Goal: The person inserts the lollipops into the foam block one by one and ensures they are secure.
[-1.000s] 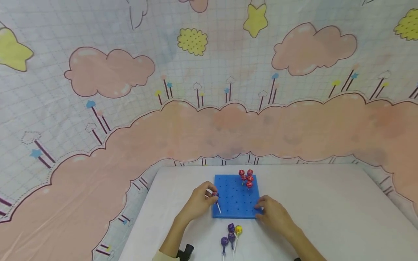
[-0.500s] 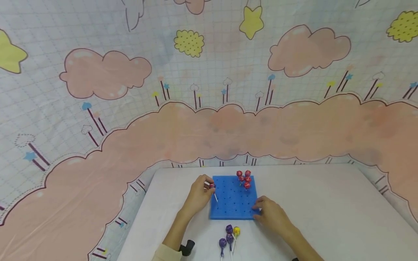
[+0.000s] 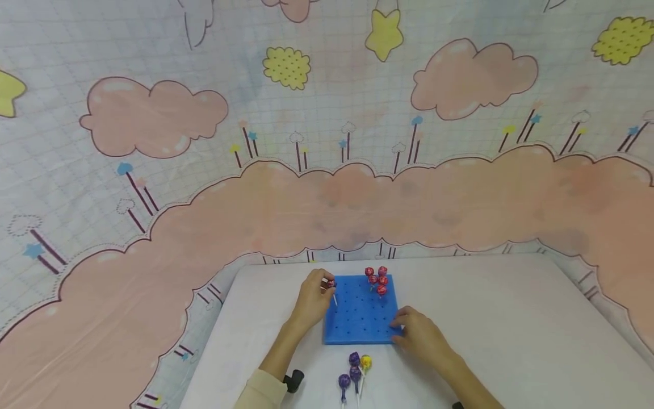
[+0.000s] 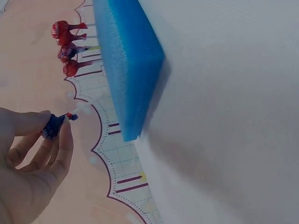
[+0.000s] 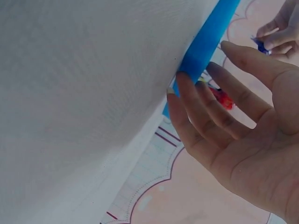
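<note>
Thumb and fingertips of my left hand [image 3: 310,300] pinch a lollipop [image 4: 54,127] in a dark blue and red wrapper. Its white stick points down over the left side of a blue board [image 3: 360,318] dotted with small holes. Several red-wrapped lollipops [image 3: 382,290] stand upright in the board's far right corner. At the near right edge of the board, my right hand [image 3: 423,336] rests its fingertips against the side, fingers loosely bent, with nothing held. In the right wrist view those fingers lie along the board's edge.
Nearer to me on the white table [image 3: 485,318] lie a yellow lollipop [image 3: 365,362] and several purple lollipops [image 3: 344,381], sticks toward me. A cloud-patterned cloth [image 3: 327,210] hangs behind the table.
My left hand has carried the lollipop away from me, from the board's near left side to its far left part. The right hand stays at the board's edge. The head view has shifted slightly.
</note>
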The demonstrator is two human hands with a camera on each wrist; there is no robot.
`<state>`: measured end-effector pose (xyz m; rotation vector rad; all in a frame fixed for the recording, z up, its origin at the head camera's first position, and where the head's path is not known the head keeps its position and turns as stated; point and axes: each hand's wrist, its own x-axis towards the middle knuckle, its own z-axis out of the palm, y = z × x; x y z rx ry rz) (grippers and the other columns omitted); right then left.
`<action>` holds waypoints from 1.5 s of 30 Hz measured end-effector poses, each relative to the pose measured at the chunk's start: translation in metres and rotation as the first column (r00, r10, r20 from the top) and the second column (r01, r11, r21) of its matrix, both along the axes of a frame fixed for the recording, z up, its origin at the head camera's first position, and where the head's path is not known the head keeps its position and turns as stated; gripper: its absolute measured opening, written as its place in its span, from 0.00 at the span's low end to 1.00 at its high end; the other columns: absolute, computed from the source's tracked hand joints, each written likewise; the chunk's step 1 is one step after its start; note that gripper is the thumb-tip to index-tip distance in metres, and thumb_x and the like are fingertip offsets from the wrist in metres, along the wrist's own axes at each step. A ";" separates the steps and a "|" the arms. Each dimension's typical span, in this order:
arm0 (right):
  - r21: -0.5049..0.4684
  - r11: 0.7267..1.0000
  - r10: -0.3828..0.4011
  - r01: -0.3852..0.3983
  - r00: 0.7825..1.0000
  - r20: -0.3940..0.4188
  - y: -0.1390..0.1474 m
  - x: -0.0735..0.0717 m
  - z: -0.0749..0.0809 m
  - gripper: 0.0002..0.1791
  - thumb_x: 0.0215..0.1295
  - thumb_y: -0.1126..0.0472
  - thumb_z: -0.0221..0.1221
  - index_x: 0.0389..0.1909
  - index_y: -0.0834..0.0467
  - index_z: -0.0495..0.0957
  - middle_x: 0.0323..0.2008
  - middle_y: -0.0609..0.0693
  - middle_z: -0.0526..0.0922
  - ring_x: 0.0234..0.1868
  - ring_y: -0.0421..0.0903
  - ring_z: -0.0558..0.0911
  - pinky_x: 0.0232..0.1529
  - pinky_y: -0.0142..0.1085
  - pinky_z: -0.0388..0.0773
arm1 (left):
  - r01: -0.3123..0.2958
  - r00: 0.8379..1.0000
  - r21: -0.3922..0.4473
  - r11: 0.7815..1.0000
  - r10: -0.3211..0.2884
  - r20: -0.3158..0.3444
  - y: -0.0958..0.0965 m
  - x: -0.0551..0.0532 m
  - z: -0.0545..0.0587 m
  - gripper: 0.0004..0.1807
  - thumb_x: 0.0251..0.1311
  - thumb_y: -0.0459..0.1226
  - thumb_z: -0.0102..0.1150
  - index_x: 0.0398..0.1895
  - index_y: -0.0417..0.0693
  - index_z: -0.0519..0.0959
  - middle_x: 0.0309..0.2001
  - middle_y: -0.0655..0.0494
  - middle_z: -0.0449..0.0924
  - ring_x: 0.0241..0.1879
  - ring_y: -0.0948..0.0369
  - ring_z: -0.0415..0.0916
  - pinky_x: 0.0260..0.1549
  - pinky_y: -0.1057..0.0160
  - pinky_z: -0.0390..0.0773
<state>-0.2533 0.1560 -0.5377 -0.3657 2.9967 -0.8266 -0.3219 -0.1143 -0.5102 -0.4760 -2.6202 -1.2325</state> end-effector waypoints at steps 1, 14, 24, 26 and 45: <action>-0.001 1.000 0.003 -0.003 1.000 -0.003 0.000 0.000 0.000 0.11 0.55 0.62 0.78 0.39 0.57 0.90 0.49 0.54 0.84 0.44 0.49 0.86 0.45 0.45 0.88 | -0.009 1.000 0.003 1.000 0.009 -0.005 0.000 -0.001 -0.001 0.09 0.70 0.26 0.62 0.50 0.42 0.78 0.46 0.52 0.76 0.46 0.57 0.79 0.44 0.63 0.86; -0.017 1.000 0.023 -0.024 0.999 -0.030 0.002 0.003 -0.001 0.11 0.54 0.62 0.78 0.38 0.57 0.89 0.49 0.54 0.84 0.42 0.47 0.85 0.44 0.42 0.88 | -0.054 0.994 -0.014 0.998 0.052 -0.095 0.005 -0.015 -0.005 0.11 0.69 0.24 0.61 0.51 0.41 0.78 0.47 0.50 0.77 0.46 0.55 0.81 0.46 0.59 0.87; -0.043 0.999 0.024 -0.026 0.999 -0.045 0.004 0.003 -0.005 0.12 0.54 0.63 0.78 0.39 0.57 0.89 0.50 0.52 0.84 0.41 0.44 0.85 0.43 0.40 0.88 | -0.048 0.992 -0.043 0.998 0.043 -0.120 0.005 -0.025 -0.006 0.12 0.70 0.25 0.61 0.53 0.40 0.78 0.49 0.49 0.77 0.47 0.55 0.82 0.46 0.59 0.87; -0.042 0.999 0.025 -0.027 0.999 -0.043 0.004 0.004 -0.004 0.12 0.54 0.63 0.78 0.39 0.57 0.89 0.50 0.53 0.84 0.42 0.45 0.85 0.43 0.41 0.88 | -0.060 0.991 -0.038 0.997 0.055 -0.121 0.004 -0.026 -0.005 0.12 0.69 0.25 0.61 0.53 0.39 0.78 0.49 0.48 0.77 0.46 0.54 0.82 0.45 0.59 0.87; -0.052 0.998 0.022 -0.022 1.000 -0.003 0.007 0.008 -0.005 0.11 0.55 0.63 0.77 0.39 0.56 0.89 0.50 0.52 0.84 0.41 0.44 0.84 0.42 0.40 0.88 | -0.067 0.992 -0.037 0.997 0.062 -0.114 0.006 -0.040 -0.010 0.13 0.70 0.25 0.61 0.55 0.39 0.77 0.51 0.46 0.76 0.47 0.53 0.81 0.45 0.59 0.87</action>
